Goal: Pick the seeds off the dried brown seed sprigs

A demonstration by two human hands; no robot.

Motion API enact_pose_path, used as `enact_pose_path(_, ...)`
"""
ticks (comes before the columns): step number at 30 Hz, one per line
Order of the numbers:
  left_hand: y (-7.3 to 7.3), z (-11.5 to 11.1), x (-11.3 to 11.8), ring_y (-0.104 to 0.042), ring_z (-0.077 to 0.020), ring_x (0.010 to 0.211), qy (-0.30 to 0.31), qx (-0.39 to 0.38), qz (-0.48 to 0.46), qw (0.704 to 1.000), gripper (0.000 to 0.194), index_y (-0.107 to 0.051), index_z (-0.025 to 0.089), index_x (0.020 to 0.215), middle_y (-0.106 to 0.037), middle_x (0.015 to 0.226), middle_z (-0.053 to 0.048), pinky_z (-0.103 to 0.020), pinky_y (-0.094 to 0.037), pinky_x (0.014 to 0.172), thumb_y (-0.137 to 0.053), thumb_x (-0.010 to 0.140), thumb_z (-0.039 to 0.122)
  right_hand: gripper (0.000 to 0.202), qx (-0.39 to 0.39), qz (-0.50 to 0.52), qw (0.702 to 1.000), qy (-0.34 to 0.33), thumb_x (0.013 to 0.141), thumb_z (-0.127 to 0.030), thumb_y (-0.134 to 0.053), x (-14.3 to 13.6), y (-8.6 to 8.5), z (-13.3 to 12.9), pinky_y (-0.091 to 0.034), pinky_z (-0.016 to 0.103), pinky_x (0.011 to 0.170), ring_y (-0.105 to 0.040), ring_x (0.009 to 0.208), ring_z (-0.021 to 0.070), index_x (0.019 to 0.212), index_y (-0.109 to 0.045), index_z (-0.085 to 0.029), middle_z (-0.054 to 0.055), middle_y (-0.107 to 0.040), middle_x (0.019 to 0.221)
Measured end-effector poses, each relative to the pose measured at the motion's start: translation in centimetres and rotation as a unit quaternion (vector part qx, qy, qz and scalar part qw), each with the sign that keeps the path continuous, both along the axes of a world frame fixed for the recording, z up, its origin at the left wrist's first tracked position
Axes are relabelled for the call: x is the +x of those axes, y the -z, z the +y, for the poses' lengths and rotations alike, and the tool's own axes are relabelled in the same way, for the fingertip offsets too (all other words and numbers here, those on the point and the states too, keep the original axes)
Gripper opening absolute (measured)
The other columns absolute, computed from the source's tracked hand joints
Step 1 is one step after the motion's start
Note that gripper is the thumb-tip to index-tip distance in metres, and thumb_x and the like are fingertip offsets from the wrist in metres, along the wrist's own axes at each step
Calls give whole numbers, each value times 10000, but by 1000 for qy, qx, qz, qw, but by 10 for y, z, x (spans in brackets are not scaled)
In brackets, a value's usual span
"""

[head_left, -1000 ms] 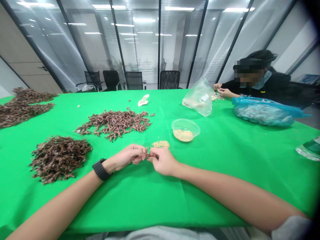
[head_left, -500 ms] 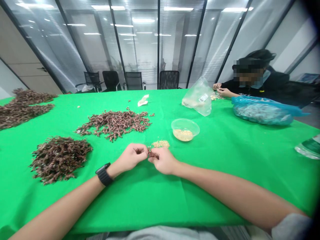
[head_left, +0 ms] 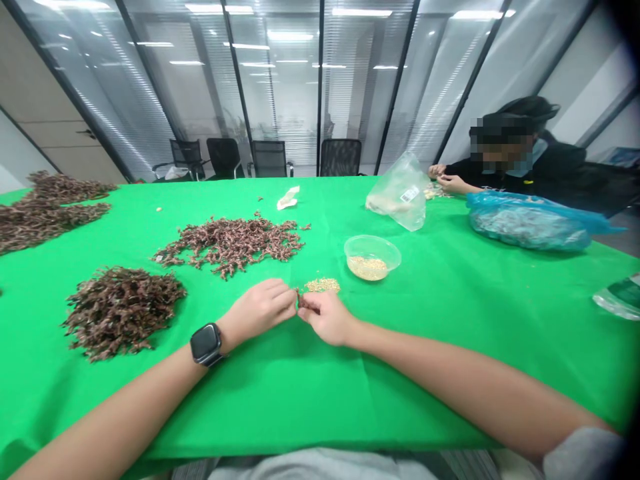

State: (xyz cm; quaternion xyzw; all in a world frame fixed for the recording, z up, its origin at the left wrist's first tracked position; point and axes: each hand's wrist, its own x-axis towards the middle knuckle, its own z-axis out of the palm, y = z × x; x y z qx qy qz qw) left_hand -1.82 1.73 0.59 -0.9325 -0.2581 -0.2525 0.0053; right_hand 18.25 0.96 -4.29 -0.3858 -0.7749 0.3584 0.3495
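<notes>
My right hand (head_left: 327,319) pinches a small, knobbly piece of dried brown plant (head_left: 301,301) between thumb and fingers. Against its left end, my left hand (head_left: 265,303) is closed too, its back turned up and its fingertips mostly hidden. Just beyond both hands lies a small heap of golden seeds or grains (head_left: 323,285). A clear plastic bowl (head_left: 389,255) behind it holds more of the same grains. Loose brown dried pieces (head_left: 235,241) are spread ahead of my left hand, and a denser pile (head_left: 125,310) sits left of my wrist.
Long heaps of brown dried stalks (head_left: 55,207) lie far left. A crumpled white scrap (head_left: 289,198), a clear bag (head_left: 407,200) and a stuffed blue bag (head_left: 530,223) rest on the green cloth (head_left: 310,400). Another person (head_left: 530,153) works with both hands at the far right.
My left hand has rolled over, so its back and the watch face now turn upward. My right hand keeps its pinch in about the same place. The view has shifted slightly.
</notes>
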Motion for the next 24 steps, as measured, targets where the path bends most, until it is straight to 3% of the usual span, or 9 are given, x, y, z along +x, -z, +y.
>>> enact_pose_path(3, 0, -5, 6, -503, -129, 679, -57, -197, -119, 971, 225, -595, 163, 765, -578, 707, -6, -246, -372, 656, -500, 949, 251, 274, 35, 10, 999, 21, 847, -213, -573, 0, 2, -1, -238, 249, 525, -340, 529, 98, 635, -399, -200, -59, -382, 550)
enact_pose_path(5, 0, -6, 10, -464, -114, 625, -72, -345, -194, 915, 237, -578, 159, 714, -537, 644, 14, -238, -351, 614, -526, 912, 277, 264, 55, 4, 998, 33, 847, -202, -579, 0, 2, -2, -239, 252, 529, -361, 525, 101, 645, -410, -201, -54, -403, 552)
enact_pose_path(8, 4, -5, 15, -386, -94, 548, -63, -516, -284, 806, 184, -572, 156, 689, -460, 569, 39, -229, -298, 551, -562, 837, 265, 230, 75, -17, 996, 47, 841, -174, -579, 0, 0, -4, -236, 256, 530, -377, 515, 104, 660, -440, -199, -49, -423, 550)
enact_pose_path(10, 7, -4, 17, -364, -88, 530, -55, -581, -325, 744, 133, -584, 154, 696, -444, 560, 43, -225, -276, 535, -574, 798, 238, 223, 83, -30, 994, 57, 839, -166, -578, 1, -1, -5, -229, 259, 529, -373, 505, 104, 659, -450, -198, -47, -427, 543)
enact_pose_path(12, 8, -4, 17, -353, -82, 525, -51, -614, -350, 706, 107, -595, 149, 695, -442, 561, 41, -221, -264, 529, -593, 772, 224, 231, 90, -41, 993, 67, 837, -162, -578, 1, -2, -6, -217, 262, 525, -361, 496, 104, 650, -445, -198, -47, -425, 533)
enact_pose_path(18, 4, -7, 20, -334, -77, 531, -49, -646, -375, 663, 97, -595, 141, 659, -420, 544, 39, -214, -262, 530, -612, 737, 194, 228, 94, -54, 991, 73, 827, -152, -573, 0, -1, -6, -213, 263, 524, -360, 497, 107, 642, -448, -198, -43, -430, 530)
enact_pose_path(24, -1, -8, 20, -333, -82, 533, -52, -665, -369, 647, 106, -610, 142, 650, -429, 555, 34, -222, -257, 514, -635, 727, 210, 224, 98, -60, 991, 71, 827, -152, -561, 0, -2, -6, -229, 262, 524, -377, 501, 114, 638, -449, -200, -32, -453, 536)
